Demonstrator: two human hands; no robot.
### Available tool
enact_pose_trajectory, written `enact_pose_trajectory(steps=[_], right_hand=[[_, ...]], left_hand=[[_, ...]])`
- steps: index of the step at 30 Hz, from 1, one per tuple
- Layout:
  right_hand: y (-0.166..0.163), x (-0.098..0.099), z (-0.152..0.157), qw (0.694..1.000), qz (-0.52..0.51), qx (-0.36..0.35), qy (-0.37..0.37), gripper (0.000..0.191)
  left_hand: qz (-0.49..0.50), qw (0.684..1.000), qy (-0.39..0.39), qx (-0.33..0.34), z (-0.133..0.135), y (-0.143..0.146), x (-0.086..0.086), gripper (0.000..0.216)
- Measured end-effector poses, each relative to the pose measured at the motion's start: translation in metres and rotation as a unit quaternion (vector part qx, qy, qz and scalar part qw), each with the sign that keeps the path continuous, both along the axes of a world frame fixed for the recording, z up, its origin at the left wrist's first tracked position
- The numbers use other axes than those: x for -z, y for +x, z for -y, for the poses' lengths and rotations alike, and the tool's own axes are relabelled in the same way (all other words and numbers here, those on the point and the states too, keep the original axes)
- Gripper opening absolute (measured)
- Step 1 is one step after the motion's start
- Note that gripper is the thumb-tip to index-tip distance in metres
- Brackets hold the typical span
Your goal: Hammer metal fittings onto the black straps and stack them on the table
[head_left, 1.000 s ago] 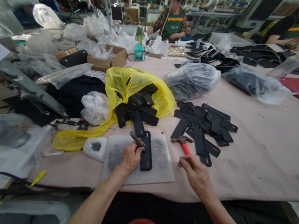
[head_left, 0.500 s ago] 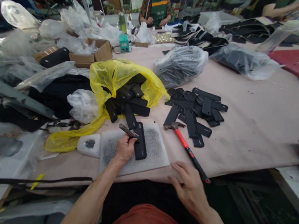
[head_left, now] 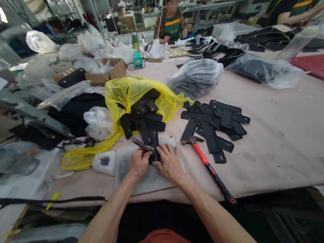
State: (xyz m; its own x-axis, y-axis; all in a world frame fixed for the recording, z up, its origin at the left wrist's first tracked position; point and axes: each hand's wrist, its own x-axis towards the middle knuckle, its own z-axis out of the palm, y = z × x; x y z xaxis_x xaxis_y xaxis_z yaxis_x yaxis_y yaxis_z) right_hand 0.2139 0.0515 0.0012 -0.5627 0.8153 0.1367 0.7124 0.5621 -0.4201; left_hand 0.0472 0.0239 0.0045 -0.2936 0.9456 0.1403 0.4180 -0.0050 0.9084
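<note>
My left hand (head_left: 139, 163) is closed around a metal punch (head_left: 139, 144), which lies slanted with its far end pointing up and left. Under both hands is a black slotted strip (head_left: 155, 140), partly covered by my fingers. My right hand (head_left: 170, 163) rests on the strip's right side with its fingers stretched out. The strip lies on a white, black-speckled board (head_left: 141, 183). To the right of the board is a claw hammer (head_left: 208, 166) with a red and black handle. A white block (head_left: 104, 161) with a dark patch sits left of the board.
Black strips spill from a yellow plastic bag (head_left: 118, 91) behind the board. Another pile of strips (head_left: 210, 122) lies behind the hammer. Farther back are a clear bag of grey pieces (head_left: 197, 76) and a cardboard box (head_left: 116, 69). A co-worker (head_left: 171, 24) sits across the table.
My right hand has moved left from the table edge onto the black strip. My left hand keeps hold of the punch. The view has tilted up a little.
</note>
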Motion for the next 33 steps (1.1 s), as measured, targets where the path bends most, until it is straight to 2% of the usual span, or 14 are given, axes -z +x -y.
enact_pose_trajectory(steps=[6, 11, 26, 33], right_hand=[[0.011, -0.002, -0.013, 0.997, -0.045, -0.029, -0.047, 0.049], [0.017, 0.0, -0.015, 0.996, -0.059, -0.03, -0.059, 0.049], [0.015, -0.005, -0.016, 0.996, -0.066, -0.017, -0.064, 0.048], [0.015, -0.005, -0.014, 0.995, -0.072, -0.011, -0.068, 0.048]], left_hand=[[0.005, 0.999, -0.009, 0.032, 0.007, -0.007, 0.006, 0.019], [0.015, 0.998, -0.014, 0.057, 0.007, -0.008, 0.007, 0.019], [-0.027, 0.998, -0.012, 0.057, 0.007, -0.004, 0.012, 0.02], [-0.113, 0.991, 0.018, 0.069, 0.006, 0.001, 0.015, 0.019]])
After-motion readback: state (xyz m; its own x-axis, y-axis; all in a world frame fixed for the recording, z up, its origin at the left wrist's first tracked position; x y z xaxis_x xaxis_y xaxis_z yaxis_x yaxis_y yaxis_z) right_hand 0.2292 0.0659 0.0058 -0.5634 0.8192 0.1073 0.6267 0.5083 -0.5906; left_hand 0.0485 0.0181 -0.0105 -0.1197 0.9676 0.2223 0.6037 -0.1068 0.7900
